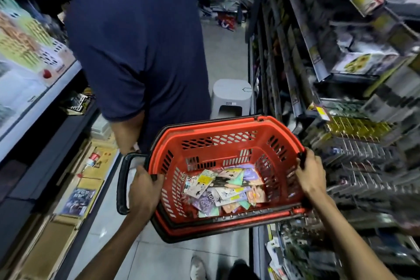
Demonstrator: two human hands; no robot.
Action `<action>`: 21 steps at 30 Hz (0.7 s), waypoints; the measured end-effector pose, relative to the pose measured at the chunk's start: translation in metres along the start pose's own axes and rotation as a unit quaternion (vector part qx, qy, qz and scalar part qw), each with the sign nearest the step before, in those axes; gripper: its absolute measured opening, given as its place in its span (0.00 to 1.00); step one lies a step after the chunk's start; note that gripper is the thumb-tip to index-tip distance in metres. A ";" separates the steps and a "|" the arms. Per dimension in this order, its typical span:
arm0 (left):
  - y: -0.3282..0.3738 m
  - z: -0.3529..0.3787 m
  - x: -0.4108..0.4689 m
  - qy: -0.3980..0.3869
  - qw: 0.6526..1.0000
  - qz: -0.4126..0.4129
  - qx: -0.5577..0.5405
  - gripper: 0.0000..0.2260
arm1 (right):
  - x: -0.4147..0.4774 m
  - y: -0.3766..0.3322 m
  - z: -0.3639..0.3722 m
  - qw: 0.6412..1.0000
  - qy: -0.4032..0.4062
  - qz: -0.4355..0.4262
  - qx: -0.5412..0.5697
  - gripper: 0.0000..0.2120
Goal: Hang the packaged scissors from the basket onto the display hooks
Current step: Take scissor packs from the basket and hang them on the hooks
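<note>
A red plastic shopping basket (218, 141) with black trim is held in the air in a shop aisle. Several flat packaged scissors (223, 190) in pastel cards lie heaped on its bottom. My left hand (143, 185) grips the basket's left rim beside the folded-down black handle (121, 186). My right hand (310, 171) grips the right rim. Display hooks (354, 159) loaded with packaged goods stick out from the racks just right of the basket.
A person in a dark blue shirt (138, 48) bends over directly ahead, blocking the aisle. A grey plastic stool (231, 98) stands past the basket. Shelves with boxes line the left (34, 70). Flat cardboard packs (75, 191) lie on the floor at lower left.
</note>
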State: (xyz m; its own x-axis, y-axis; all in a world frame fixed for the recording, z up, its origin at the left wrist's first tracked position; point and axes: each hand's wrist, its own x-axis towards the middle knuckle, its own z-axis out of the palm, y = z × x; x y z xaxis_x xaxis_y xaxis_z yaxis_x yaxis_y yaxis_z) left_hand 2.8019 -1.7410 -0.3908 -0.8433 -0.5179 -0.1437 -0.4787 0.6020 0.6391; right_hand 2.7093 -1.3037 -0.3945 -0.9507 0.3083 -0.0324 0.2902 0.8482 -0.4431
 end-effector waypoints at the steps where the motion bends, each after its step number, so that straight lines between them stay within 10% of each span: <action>1: 0.004 0.002 0.008 -0.002 1.000 -0.001 0.002 0.14 | 0.005 -0.001 0.000 1.000 0.005 0.003 -0.001 0.21; 21: 0.120 0.050 0.229 0.001 0.996 0.001 0.084 0.20 | 0.218 -0.068 0.041 0.999 -0.006 0.036 0.039 0.22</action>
State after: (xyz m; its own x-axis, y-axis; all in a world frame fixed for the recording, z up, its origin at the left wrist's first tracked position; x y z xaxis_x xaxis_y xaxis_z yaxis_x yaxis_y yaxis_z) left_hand 2.5390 -1.7566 -0.3846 -0.8440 -0.5175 -0.1406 -0.5109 0.6962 0.5043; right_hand 2.4777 -1.3116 -0.4083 -0.9288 0.3625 -0.0772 0.3494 0.7872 -0.5081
